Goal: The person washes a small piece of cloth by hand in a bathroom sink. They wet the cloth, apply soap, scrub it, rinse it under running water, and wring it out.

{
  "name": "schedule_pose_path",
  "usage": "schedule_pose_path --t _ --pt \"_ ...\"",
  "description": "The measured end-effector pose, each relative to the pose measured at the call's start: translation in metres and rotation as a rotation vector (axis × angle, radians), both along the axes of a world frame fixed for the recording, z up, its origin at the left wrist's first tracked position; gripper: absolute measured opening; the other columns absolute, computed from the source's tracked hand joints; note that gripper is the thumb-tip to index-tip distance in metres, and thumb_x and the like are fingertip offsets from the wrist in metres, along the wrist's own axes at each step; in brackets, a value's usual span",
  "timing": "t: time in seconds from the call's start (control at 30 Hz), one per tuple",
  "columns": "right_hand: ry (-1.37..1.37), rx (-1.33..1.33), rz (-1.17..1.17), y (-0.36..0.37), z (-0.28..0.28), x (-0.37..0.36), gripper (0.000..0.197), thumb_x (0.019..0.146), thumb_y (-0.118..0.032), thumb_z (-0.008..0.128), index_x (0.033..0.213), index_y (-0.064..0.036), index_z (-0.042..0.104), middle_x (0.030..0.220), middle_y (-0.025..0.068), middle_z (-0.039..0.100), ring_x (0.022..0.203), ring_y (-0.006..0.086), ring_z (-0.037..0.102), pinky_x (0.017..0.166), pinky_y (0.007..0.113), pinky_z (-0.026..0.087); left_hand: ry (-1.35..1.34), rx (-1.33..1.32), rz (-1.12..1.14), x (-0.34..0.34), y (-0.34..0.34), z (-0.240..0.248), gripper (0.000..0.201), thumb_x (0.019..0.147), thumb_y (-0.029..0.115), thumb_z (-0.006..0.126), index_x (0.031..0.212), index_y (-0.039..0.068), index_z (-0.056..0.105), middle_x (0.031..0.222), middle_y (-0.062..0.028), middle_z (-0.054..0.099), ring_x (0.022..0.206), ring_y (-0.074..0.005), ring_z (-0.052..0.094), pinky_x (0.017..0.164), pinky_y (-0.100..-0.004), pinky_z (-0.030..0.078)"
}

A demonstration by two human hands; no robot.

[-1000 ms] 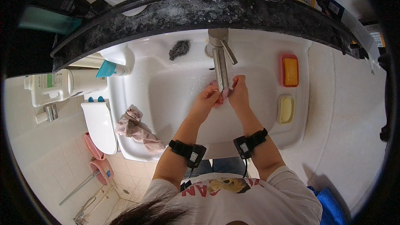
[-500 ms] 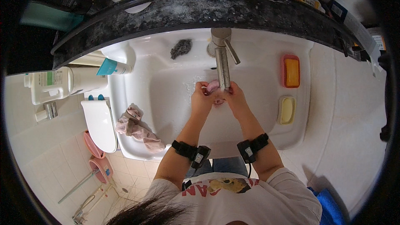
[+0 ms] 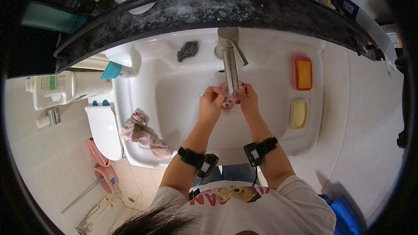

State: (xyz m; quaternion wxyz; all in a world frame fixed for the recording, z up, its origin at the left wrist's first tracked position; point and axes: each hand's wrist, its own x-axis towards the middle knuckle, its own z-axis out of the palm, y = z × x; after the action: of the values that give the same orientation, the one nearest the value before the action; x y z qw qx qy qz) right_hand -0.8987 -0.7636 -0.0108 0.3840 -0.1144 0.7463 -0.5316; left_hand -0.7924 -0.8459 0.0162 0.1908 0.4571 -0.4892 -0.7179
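Observation:
Under the faucet (image 3: 230, 67), a wet, bunched pink cloth that looks like a sock (image 3: 227, 103) is stretched between my hands. My left hand (image 3: 210, 105) is closed on its left side, with thumb and fingers pinching the fabric. My right hand (image 3: 249, 102) grips the other side, close to the spout's end. Water runs onto the cloth; the spout and my fingers hide part of it. Another pale pink sock (image 3: 147, 135), with greyish stains, lies crumpled on the left front rim of the white sink (image 3: 174, 117).
On the right rim sit an orange soap bar (image 3: 303, 74) in a red dish and a pale yellow soap (image 3: 299, 114) in a dish. A dark scouring pad (image 3: 188, 51) lies behind left. A black shelf (image 3: 196, 11) overhangs the back; a blue-capped tube (image 3: 118, 70) stands left.
My hands have drawn slightly apart, the right one turning and moving a little right. More of the pink cloth shows between them, still under the spout.

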Motion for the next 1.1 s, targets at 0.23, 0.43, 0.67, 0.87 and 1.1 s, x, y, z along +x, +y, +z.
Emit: schedule_pose_path --t 0.23,0.43,0.67,0.87,1.1 --pt "-0.428 -0.274 -0.071 0.000 0.007 0.008 0.032 0.092 -0.033 0.052 0.097 -0.0010 0.049 0.078 0.0049 0.055 0.065 0.0121 0.052 0.054 0.029 0.044 0.058 0.153 -0.041 0.000 -0.001 -0.002 0.014 0.088 0.008 0.054 0.099 0.001 0.048 0.095 -0.0084 0.056 0.082 -0.0154 0.056 0.076 -0.0284 0.048" --pt "-0.807 -0.447 -0.003 0.002 0.030 0.004 0.028 0.090 -0.031 0.055 0.099 -0.0053 0.049 0.080 0.0044 0.055 0.062 0.0105 0.049 0.050 0.026 0.039 -0.029 -0.153 -0.203 0.001 -0.009 0.005 0.020 0.086 0.002 0.053 0.105 -0.002 0.055 0.087 -0.0077 0.063 0.075 -0.0132 0.059 0.066 -0.0254 0.049" --pt "-0.595 -0.335 0.064 0.005 0.030 0.001 0.035 0.089 -0.029 0.055 0.112 -0.0023 0.050 0.083 0.0048 0.056 0.065 0.0121 0.051 0.054 0.027 0.043 -0.074 -0.103 -0.190 0.006 -0.018 0.003 0.019 0.087 0.006 0.057 0.105 0.000 0.058 0.087 -0.0055 0.062 0.078 -0.0122 0.056 0.073 -0.0249 0.046" --pt "-0.409 -0.187 0.036 0.004 0.024 -0.006 0.035 0.087 -0.021 0.058 0.110 0.0034 0.050 0.086 0.0072 0.057 0.071 0.0132 0.055 0.060 0.029 0.048 0.223 0.515 0.029 0.013 -0.011 0.002 0.019 0.088 0.010 0.056 0.106 0.003 0.054 0.091 -0.0034 0.060 0.082 -0.0119 0.056 0.073 -0.0262 0.045" --pt "0.160 0.023 0.127 0.005 0.019 -0.005 0.025 0.079 -0.010 0.064 0.100 -0.0018 0.052 0.080 0.0087 0.058 0.068 0.0164 0.056 0.060 0.030 0.047 -0.144 -0.018 -0.157 0.011 -0.007 0.006 0.020 0.078 0.010 0.062 0.093 0.005 0.050 0.085 -0.0082 0.061 0.077 -0.0212 0.060 0.067 -0.0336 0.047"
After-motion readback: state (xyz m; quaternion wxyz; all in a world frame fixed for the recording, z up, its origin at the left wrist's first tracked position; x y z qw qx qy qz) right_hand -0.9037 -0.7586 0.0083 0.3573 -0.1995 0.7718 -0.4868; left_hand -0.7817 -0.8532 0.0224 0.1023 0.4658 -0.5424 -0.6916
